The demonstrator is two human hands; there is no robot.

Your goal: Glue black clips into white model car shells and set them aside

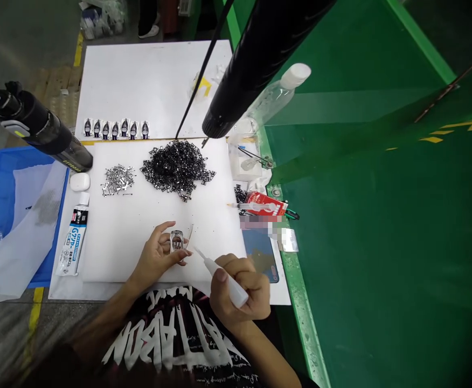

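Small metal part (177, 241) pinched by left-hand fingers (164, 228), right hand (249, 291) clutching white glue tube (210, 268) nearby

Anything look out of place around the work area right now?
A small clump of black parts sits off the white foam board, apart from the main heap, and a clear plastic bottle lies on its side on the green bench.

Factory assy area — green bench (333, 258), yellow-lined floor (5, 334)
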